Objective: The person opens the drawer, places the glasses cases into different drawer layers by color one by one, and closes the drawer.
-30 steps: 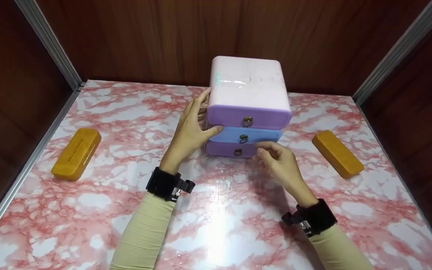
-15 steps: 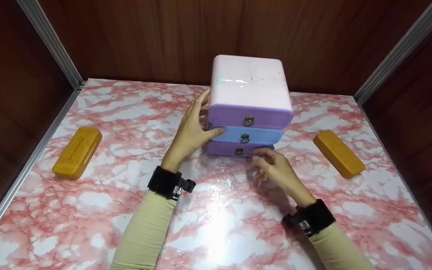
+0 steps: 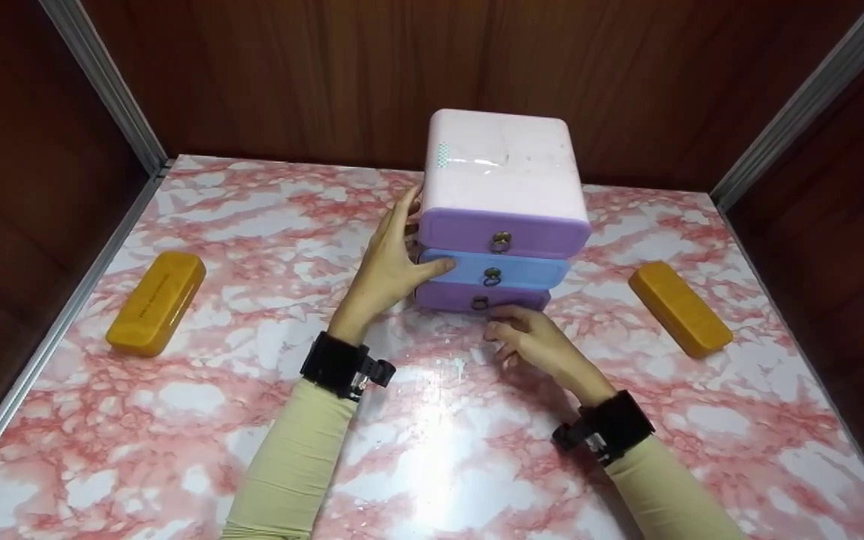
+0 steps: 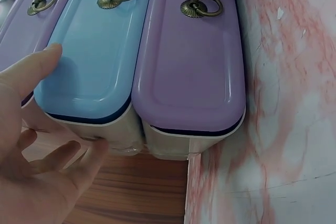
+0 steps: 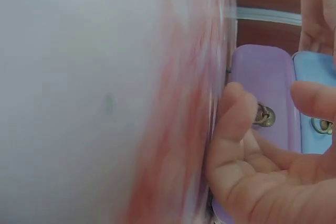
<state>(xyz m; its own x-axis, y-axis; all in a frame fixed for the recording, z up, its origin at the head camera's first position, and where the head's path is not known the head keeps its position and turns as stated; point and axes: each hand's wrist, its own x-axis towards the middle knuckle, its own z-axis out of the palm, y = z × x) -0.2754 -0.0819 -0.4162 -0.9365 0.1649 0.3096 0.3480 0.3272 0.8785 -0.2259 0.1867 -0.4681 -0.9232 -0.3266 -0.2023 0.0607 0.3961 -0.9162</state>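
A small cabinet (image 3: 507, 165) with a pale pink top and three stacked drawers stands at the back of the table. My left hand (image 3: 387, 266) steadies its left side, the thumb resting on the front of the blue middle drawer (image 3: 529, 271) and the fingers stretched along the side wall. Low at the front is my right hand (image 3: 541, 345), fingers loosely bent and thumb apart. One fingertip is right at the purple bottom drawer (image 4: 186, 61), beside its brass ring pull (image 4: 202, 7). All the drawers look pushed in, with a thin dark gap behind their fronts in the left wrist view.
Yellow oblong cases lie on both sides, the left case (image 3: 156, 304) and the right case (image 3: 679, 309). The marbled red-and-white table (image 3: 267, 450) is enclosed by dark wood panels (image 3: 289, 75) with metal corner strips.
My right hand has slid left along the bottom drawer's front, from its right end toward the ring pull. My left hand keeps its place on the cabinet.
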